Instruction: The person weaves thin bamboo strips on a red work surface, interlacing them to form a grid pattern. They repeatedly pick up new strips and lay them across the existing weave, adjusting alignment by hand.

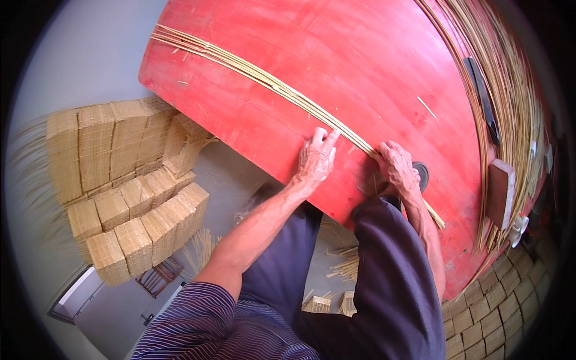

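Note:
A bundle of thin bamboo strips (258,75) runs diagonally over a red tabletop (240,126), from its far left edge toward the right. My right hand (397,168) is closed around the bundle near its right part, and the ends come out below by my forearm. My left hand (317,159) rests on the table just below the strips. Two of its fingers stretch apart toward the bundle, one fingertip at its edge, and the other fingers are bent. Beside my right hand lies a dark round disc (422,176), partly hidden by it.
Long loose strips (516,108) lie along the table's right side, with a dark flat blade-like tool (482,99) and a brownish block (500,192). Woven bundles (129,222) are stacked left of the table. More blocks (495,306) line the lower right. My knee (384,222) meets the table edge.

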The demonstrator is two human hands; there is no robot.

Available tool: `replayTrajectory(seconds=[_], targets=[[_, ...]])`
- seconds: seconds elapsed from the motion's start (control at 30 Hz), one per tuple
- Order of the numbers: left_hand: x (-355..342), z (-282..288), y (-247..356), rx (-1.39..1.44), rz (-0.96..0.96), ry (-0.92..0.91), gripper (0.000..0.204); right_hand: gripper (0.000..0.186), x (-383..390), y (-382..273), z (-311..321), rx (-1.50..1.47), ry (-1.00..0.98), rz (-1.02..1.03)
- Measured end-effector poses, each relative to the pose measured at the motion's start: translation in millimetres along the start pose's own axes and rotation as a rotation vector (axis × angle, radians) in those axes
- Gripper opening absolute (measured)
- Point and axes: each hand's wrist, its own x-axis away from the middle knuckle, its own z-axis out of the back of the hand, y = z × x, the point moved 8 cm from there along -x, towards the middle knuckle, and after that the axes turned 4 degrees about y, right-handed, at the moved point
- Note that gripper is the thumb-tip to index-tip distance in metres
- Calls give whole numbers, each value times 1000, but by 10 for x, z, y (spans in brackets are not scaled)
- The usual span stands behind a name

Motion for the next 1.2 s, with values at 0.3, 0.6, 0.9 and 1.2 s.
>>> replayTrajectory(seconds=[0.3,0.6,0.9,1.2], targets=[[8,-59,-1,-372,-143,-104,38,21,-35,26,-135,-15,-17,11],[-61,13,97,-338,-193,-148,41,17,-38,39,-1,-56,24,36],[-94,-44,82,-359,-202,-168,45,15,-31,88,18,-92,46,-34],[-61,-31,69,-302,-222,-112,49,8,-42,205,-4,-78,87,-25]])
